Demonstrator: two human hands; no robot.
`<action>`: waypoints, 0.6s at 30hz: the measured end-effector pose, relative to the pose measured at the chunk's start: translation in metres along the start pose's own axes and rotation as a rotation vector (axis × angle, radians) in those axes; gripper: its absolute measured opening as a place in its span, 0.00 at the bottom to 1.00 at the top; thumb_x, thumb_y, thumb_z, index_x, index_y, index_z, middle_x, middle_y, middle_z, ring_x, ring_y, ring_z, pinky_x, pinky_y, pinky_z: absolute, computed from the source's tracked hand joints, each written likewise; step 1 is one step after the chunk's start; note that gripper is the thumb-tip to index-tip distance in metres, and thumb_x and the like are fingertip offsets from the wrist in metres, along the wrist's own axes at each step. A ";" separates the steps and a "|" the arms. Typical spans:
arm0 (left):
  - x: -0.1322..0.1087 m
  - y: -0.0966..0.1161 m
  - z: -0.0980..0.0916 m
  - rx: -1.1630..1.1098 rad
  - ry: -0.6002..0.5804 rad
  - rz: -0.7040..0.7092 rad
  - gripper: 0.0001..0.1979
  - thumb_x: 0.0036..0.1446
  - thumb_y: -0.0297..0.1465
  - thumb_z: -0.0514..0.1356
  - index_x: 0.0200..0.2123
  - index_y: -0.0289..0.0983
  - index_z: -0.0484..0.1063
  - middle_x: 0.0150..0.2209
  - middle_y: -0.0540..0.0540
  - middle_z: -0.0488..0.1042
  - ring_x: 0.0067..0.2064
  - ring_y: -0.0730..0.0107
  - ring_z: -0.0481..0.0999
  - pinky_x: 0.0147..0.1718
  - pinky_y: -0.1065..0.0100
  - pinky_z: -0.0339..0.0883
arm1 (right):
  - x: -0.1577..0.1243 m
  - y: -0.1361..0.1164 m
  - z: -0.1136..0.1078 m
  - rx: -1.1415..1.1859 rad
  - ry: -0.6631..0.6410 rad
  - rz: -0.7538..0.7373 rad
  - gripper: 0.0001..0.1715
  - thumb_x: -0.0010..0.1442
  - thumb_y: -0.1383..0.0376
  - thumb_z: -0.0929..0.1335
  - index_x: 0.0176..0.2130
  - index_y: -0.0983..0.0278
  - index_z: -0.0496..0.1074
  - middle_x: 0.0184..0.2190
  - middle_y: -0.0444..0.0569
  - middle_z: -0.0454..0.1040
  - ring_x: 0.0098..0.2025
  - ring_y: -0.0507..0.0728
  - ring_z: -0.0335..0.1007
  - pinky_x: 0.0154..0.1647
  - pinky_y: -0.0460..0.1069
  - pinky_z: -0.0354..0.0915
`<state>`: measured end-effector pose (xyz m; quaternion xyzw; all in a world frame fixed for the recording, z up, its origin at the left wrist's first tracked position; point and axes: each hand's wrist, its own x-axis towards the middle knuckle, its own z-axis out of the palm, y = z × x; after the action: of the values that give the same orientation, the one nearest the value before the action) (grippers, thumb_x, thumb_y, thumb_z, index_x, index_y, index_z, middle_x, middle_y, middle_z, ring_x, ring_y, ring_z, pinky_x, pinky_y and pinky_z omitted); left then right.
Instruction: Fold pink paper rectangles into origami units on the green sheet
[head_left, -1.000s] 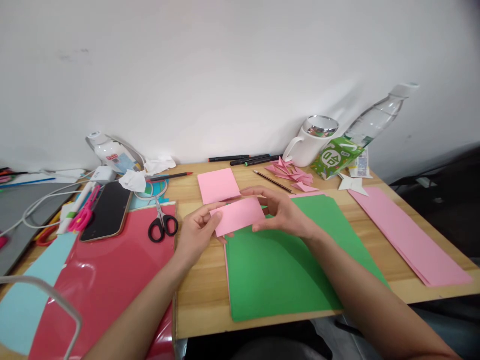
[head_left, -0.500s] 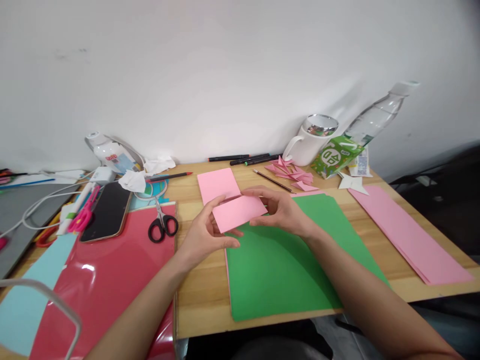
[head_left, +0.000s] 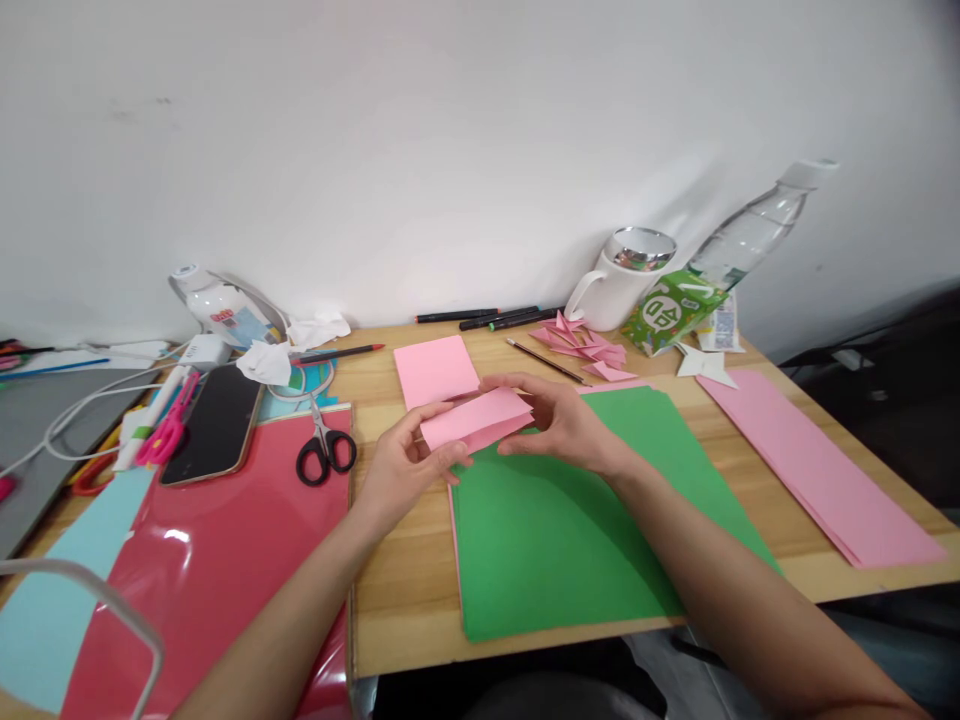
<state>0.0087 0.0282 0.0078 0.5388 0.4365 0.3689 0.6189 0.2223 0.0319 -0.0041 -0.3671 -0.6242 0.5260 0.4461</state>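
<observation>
A folded pink paper is held in the air between both hands, over the top left corner of a green sheet. My left hand grips its left end, thumb in front and fingers behind. At the right end, my right hand pinches the paper between thumb and fingers. The paper's lower edge is slightly parted, showing two layers. Just behind my hands lies a stack of square pink paper on the wooden table.
Left: black scissors, phone, red folder, pink scissors, cables. Back: markers, pencil, folded pink pieces, mug, green carton, leaning bottle. Right: long pink strips.
The held pink paper has tilted, and its front face looks narrower with the lower edge parted. My left thumb has moved up onto the paper. My right hand has barely moved.
</observation>
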 end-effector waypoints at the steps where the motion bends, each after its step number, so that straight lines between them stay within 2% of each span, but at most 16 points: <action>1: 0.000 -0.001 0.000 0.015 0.021 0.012 0.26 0.44 0.38 0.67 0.47 0.34 0.69 0.41 0.42 0.75 0.35 0.60 0.78 0.25 0.65 0.74 | 0.000 0.000 0.000 0.004 0.000 -0.007 0.38 0.44 0.65 0.77 0.54 0.60 0.67 0.53 0.53 0.68 0.51 0.60 0.68 0.49 0.53 0.67; 3: 0.001 -0.001 -0.002 0.048 0.058 0.026 0.23 0.43 0.39 0.67 0.42 0.34 0.72 0.43 0.41 0.76 0.37 0.60 0.78 0.26 0.65 0.74 | 0.000 0.001 0.000 0.008 -0.005 -0.006 0.36 0.46 0.66 0.76 0.53 0.59 0.66 0.52 0.52 0.68 0.50 0.59 0.68 0.48 0.52 0.67; 6: 0.001 -0.002 -0.003 0.161 0.115 0.051 0.19 0.45 0.41 0.66 0.37 0.33 0.75 0.37 0.42 0.78 0.35 0.63 0.77 0.27 0.68 0.72 | -0.001 0.000 0.001 0.022 -0.037 0.014 0.38 0.45 0.67 0.76 0.55 0.59 0.65 0.52 0.52 0.68 0.50 0.58 0.68 0.47 0.52 0.68; 8: 0.001 -0.002 -0.003 0.252 0.160 0.095 0.17 0.49 0.41 0.63 0.36 0.33 0.77 0.34 0.44 0.79 0.33 0.65 0.76 0.28 0.70 0.69 | -0.001 0.000 0.003 0.057 -0.077 0.020 0.42 0.44 0.67 0.77 0.57 0.58 0.63 0.52 0.52 0.69 0.50 0.59 0.68 0.47 0.52 0.68; 10: 0.000 -0.004 -0.004 0.308 0.183 0.150 0.16 0.51 0.40 0.62 0.37 0.35 0.78 0.35 0.45 0.80 0.35 0.65 0.76 0.30 0.71 0.68 | -0.001 -0.002 0.005 0.117 -0.109 0.019 0.43 0.44 0.66 0.77 0.57 0.58 0.62 0.52 0.52 0.69 0.50 0.59 0.68 0.46 0.51 0.68; 14: -0.001 -0.008 -0.005 0.325 0.183 0.165 0.16 0.53 0.40 0.61 0.39 0.36 0.78 0.37 0.47 0.79 0.36 0.65 0.76 0.29 0.72 0.67 | 0.000 -0.002 0.009 0.158 -0.110 0.032 0.33 0.52 0.63 0.73 0.56 0.60 0.64 0.49 0.50 0.71 0.49 0.57 0.69 0.47 0.51 0.67; 18: -0.001 -0.013 -0.009 0.352 0.291 0.040 0.21 0.50 0.47 0.61 0.25 0.32 0.76 0.23 0.47 0.75 0.24 0.69 0.71 0.20 0.73 0.58 | 0.001 0.002 0.012 0.162 -0.098 0.029 0.25 0.55 0.64 0.71 0.52 0.62 0.67 0.48 0.52 0.72 0.48 0.56 0.70 0.51 0.53 0.65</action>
<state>-0.0006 0.0282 -0.0049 0.5880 0.5680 0.3730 0.4387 0.2112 0.0290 -0.0066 -0.3126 -0.5952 0.5984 0.4358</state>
